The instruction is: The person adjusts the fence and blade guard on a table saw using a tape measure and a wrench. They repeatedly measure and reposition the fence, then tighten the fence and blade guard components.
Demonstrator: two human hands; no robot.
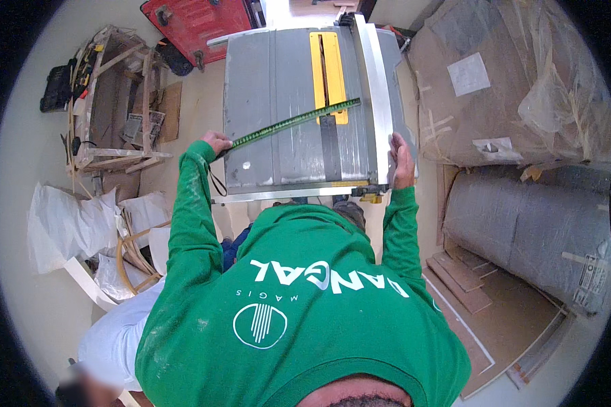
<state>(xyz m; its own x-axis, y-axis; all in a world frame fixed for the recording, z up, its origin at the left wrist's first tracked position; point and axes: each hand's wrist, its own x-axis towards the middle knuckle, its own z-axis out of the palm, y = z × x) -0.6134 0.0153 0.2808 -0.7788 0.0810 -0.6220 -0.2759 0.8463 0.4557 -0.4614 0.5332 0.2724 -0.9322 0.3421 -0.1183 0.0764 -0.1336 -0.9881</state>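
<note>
A table saw with a grey top (265, 81) stands in front of me, with a yellow throat plate (316, 64) and a long aluminium fence (373, 74) on its right side. My left hand (218, 142) is closed on the near end of a green tape measure (282, 123) at the saw's left edge; a dark strap hangs below. The tape slants across the top and over the yellow plate toward the fence. My right hand (402, 159) grips the near part of the fence, fingers wrapped along its outer side.
A wooden frame with tools (102, 146) stands left, plastic-wrapped curved pieces (71, 224) below it, and a red case (183, 30) at the back. Wrapped furniture (495, 102) and a padded roll (516, 230) fill the right. A co-worker in white (112, 339) is low at left.
</note>
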